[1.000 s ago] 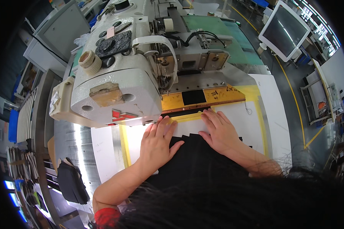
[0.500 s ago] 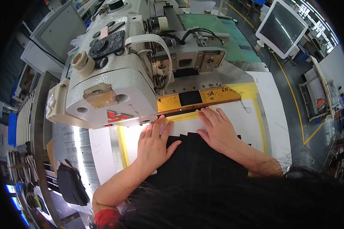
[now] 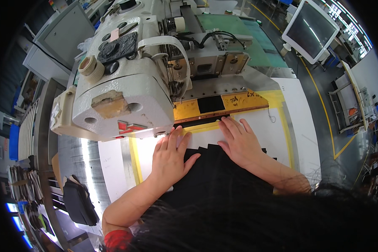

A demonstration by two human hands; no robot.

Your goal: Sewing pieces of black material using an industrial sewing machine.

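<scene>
My left hand point(image 3: 169, 157) lies palm down on the white sheet point(image 3: 203, 140), its fingers stretched toward a narrow black fabric strip point(image 3: 201, 122). Level with it, my right hand point(image 3: 244, 145) rests the same way, fingertips by the strip's right end. Both hands are open, with fingers apart and nothing gripped. Just beyond the strip runs the orange clamp plate point(image 3: 243, 101) of a white sewing machine point(image 3: 126, 88), with a black patch on it. A stack of black fabric pieces point(image 3: 222, 172) with stepped edges lies between my forearms; hair hides its near part.
The machine head overhangs the area just beyond my left fingers. Folded black fabric point(image 3: 77, 203) sits at the left on the metal table point(image 3: 86, 159). Yellow tape point(image 3: 286, 134) borders the white sheet. A monitor point(image 3: 311, 30) stands at the far right.
The orange clamp plate has shifted slightly up and away from me, so more of the black strip shows. My hands have barely moved.
</scene>
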